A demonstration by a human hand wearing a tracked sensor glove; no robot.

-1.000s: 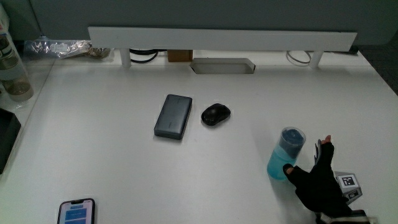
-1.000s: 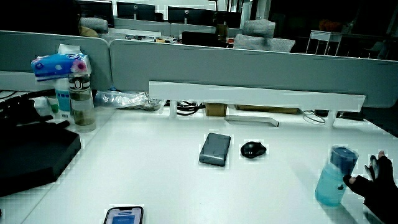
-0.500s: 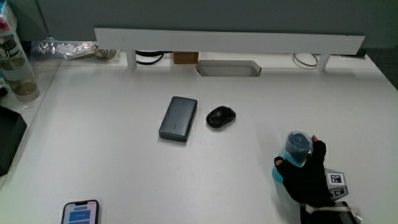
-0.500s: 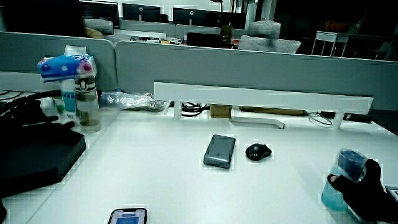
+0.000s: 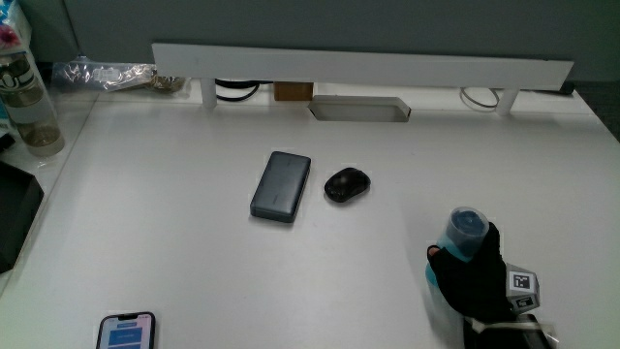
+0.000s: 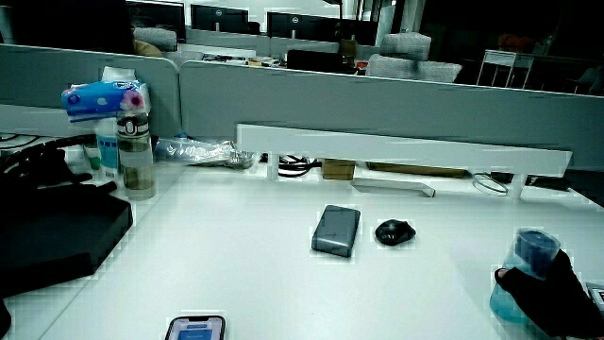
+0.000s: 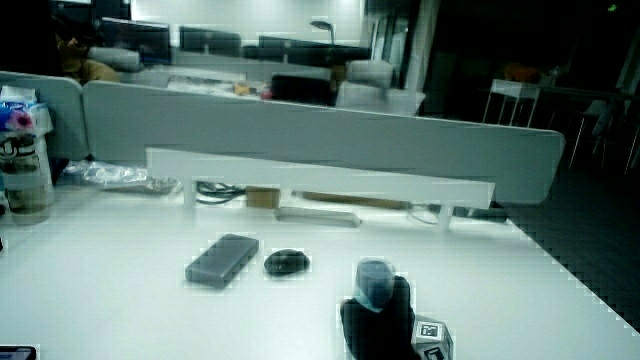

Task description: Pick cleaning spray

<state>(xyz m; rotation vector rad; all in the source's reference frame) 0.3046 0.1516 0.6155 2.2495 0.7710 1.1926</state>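
The cleaning spray (image 5: pixel 463 233) is a pale blue bottle with a darker blue cap, standing near the table's edge closest to the person. It shows in both side views (image 6: pixel 531 258) (image 7: pixel 374 281). The gloved hand (image 5: pixel 473 279) is wrapped around the bottle's body, fingers curled on it, with the patterned cube (image 5: pixel 521 283) on its back. The hand (image 6: pixel 545 300) (image 7: pixel 378 322) covers most of the lower bottle, and only the cap and upper part show.
A grey power bank (image 5: pixel 281 184) and a black mouse (image 5: pixel 347 183) lie mid-table, farther from the person than the spray. A phone (image 5: pixel 126 332) lies at the near edge. A white shelf (image 5: pixel 358 68) runs along the partition. A drink bottle (image 5: pixel 26 102) and black case (image 6: pixel 47 236) stand off at the table's edge.
The hand has closed from beside the bottle onto it; its fingers now wrap the bottle's body. The bottle stays in about the same place.
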